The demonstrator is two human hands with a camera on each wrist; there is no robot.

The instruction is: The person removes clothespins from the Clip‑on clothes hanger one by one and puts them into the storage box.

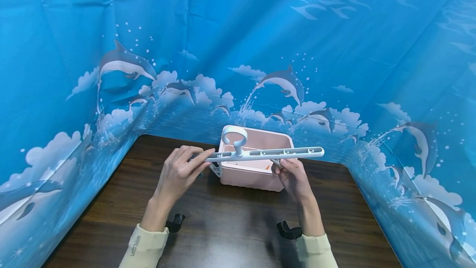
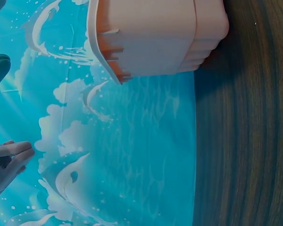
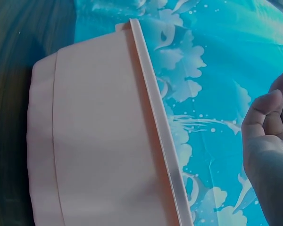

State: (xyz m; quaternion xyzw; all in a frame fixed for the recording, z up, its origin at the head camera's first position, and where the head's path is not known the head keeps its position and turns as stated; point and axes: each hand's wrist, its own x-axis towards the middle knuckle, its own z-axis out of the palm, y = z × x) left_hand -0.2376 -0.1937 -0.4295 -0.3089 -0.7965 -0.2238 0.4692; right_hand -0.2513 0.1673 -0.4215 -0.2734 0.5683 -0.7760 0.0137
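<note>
A pale plastic hanger [image 1: 260, 154] with a round hook [image 1: 235, 133] and a slotted straight bar is held level over a pink storage bin [image 1: 253, 175]. My left hand [image 1: 182, 166] pinches the bar's left end between thumb and fingers. Under that end hangs a pale clip [image 1: 215, 170], and the left wrist view shows a grey clip [image 2: 12, 160] beside a teal piece [image 2: 0, 69]. Below the bar's right part, my right hand [image 1: 293, 173] pinches a small grey clip-like piece [image 1: 276, 162]. The right wrist view shows bent fingers [image 3: 264, 106] of this hand.
The bin stands at the back of a dark wood table [image 1: 219, 226], with a small orange item [image 1: 267, 167] inside. Dolphin-print curtains [image 1: 238, 53] enclose the table at the back and sides. Black straps [image 1: 289, 230] sit by both wrists.
</note>
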